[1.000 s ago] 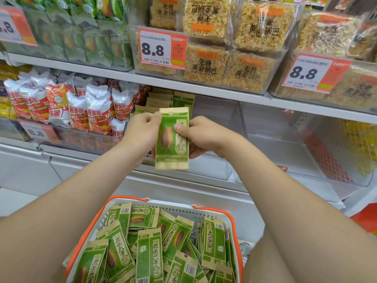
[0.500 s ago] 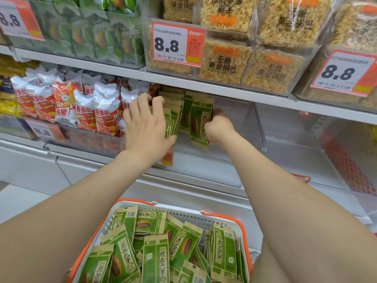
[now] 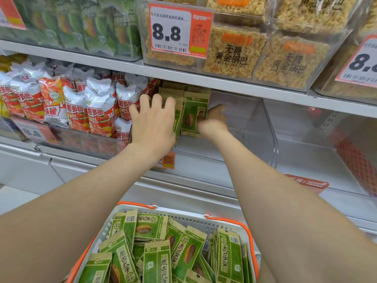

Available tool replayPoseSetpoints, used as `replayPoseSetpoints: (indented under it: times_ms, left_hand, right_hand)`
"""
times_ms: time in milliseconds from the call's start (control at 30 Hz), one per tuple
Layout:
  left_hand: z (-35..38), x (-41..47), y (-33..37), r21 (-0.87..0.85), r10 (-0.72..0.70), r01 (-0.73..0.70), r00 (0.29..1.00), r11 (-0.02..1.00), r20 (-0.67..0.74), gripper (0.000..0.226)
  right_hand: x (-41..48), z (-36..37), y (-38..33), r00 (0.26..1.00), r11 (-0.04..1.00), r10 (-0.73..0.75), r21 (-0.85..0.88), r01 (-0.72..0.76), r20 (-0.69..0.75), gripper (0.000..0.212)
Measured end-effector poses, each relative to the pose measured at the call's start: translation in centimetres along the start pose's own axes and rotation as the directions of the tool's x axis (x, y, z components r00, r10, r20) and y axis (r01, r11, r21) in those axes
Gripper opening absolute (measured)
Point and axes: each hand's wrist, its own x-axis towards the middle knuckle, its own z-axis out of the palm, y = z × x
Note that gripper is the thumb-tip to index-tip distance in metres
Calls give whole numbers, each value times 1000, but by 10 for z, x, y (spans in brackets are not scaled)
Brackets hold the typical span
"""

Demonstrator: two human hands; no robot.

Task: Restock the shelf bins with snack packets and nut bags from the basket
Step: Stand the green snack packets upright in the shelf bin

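A left hand point(image 3: 153, 123) presses flat on upright packets point(image 3: 171, 92) in a bin point(image 3: 269, 129). The blurred right hand point(image 3: 212, 124) touches the front packet point(image 3: 193, 115); the near basket point(image 3: 224, 222) holds more.

Green-and-kraft flat seed packet point(image 3: 193, 117) stands upright, face out, at the front of a row of identical packets point(image 3: 172, 96) at the left end of the clear plastic shelf bin point(image 3: 255, 129). My left hand point(image 3: 153, 123) lies flat against the row. My right hand point(image 3: 214, 124) is at the front packet's right edge, grip blurred. More green packets point(image 3: 157, 260) are piled loose in the white basket with orange handles point(image 3: 183, 217).
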Motion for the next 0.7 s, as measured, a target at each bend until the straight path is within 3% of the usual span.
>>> replayPoseSetpoints:
  times_ms: [133,300,400,533,700]
  left_hand:
    - [0,-3,-5,31,46,-44,997,999,-68,55]
    - [-9,-10,-11,-35,87,-90,992,995,-89,59]
    - [-17,-16,-12,-60,123,-128,989,990,-85,66]
    - [-29,-27,-7,-89,199,-207,976,974,-93,71]
    - [-47,-39,2,-103,256,-269,959,957,-123,40]
  right_hand:
    - [-4,-1,5,982,976,-134,-156,153,130,34]
    - [-3,-1,18,925,934,-262,-169,315,275,49]
    - [-4,-1,21,889,901,-225,-263,346,398,57]
    - [-9,3,23,862,833,-215,-375,407,458,64]
    - [-39,-14,11,872,766,-351,-430,477,341,32]
